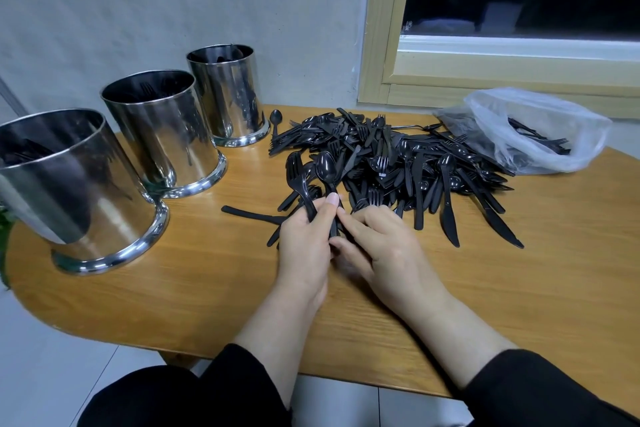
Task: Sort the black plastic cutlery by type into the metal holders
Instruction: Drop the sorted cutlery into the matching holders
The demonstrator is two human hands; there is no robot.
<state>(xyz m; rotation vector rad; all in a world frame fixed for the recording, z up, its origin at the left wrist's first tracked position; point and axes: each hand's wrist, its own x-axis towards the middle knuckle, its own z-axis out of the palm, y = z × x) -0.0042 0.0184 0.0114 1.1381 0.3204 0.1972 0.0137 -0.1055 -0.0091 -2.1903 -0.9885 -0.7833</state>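
A glossy black plastic spoon [325,168] and a black plastic fork [297,173] stand up from the left hand [304,243], whose curled fingers grip their handles. The right hand [377,243] pinches those handles beside it. Behind lies a heap of black plastic cutlery [398,163] on the wooden table [519,288]; three shiny metal cylinder holders [162,128] stand far left.

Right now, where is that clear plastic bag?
In the head view, the clear plastic bag lies at the table's far right, under the window frame, just right of the cutlery pile.
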